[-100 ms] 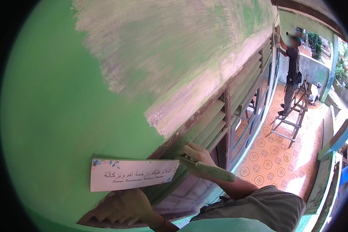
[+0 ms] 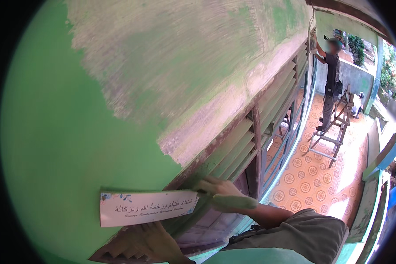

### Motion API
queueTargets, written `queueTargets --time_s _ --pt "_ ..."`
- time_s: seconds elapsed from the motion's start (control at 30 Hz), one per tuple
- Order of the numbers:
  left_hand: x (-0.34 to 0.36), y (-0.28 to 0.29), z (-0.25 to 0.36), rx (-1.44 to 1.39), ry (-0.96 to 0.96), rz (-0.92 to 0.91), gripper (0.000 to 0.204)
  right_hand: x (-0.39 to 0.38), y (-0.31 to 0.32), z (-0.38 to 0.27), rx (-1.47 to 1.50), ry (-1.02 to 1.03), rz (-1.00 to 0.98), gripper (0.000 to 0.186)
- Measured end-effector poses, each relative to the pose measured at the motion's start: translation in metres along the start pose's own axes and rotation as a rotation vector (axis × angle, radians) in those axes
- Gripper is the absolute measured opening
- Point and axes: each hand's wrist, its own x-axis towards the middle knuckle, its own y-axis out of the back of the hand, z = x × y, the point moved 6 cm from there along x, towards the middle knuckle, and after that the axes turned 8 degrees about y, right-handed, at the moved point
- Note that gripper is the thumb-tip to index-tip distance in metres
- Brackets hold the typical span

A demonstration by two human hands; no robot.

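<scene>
The right hand (image 2: 218,187) is closed around a green-smeared brush handle (image 2: 233,201), its tip at the brown window frame (image 2: 215,154) just right of a white paper sign (image 2: 147,207) stuck on the green wall (image 2: 61,132). The left hand (image 2: 156,242) rests flat, fingers spread, below the sign. Far right, another person (image 2: 332,83) stands on a wooden ladder (image 2: 334,127)

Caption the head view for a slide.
Right hand with green-smeared paintbrush beside white paper sign on half-painted green wall.
</scene>
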Motion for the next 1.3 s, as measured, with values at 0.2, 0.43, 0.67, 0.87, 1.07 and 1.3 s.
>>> queueTargets --time_s 0.2,0.43,0.67,0.87,1.07,1.3 --pt "-0.044 0.074 -0.024 0.889 -0.258 0.096 0.036 -0.018 -0.017 0.004 -0.126 0.201 -0.418 0.031" --pt "-0.078 0.004 -0.082 1.444 -0.281 -0.56 0.024 -0.038 -0.039 0.005 -0.294 0.355 -0.789 0.023" --pt "-0.075 -0.036 -0.113 1.674 -0.025 -0.739 0.027 -0.051 -0.031 0.024 -0.288 0.405 -0.967 0.017" --pt "-0.076 -0.097 -0.101 1.85 -0.526 -0.634 0.029 -0.003 0.028 0.018 -0.018 0.331 -0.526 0.02" --pt "-0.07 -0.162 -0.067 1.778 -1.03 -0.418 0.037 0.019 0.084 0.052 0.525 0.029 0.076 0.042" --pt "-0.052 -0.238 -0.066 1.763 -1.502 -0.318 0.036 0.01 0.069 0.074 0.927 -0.046 -0.021 0.039"
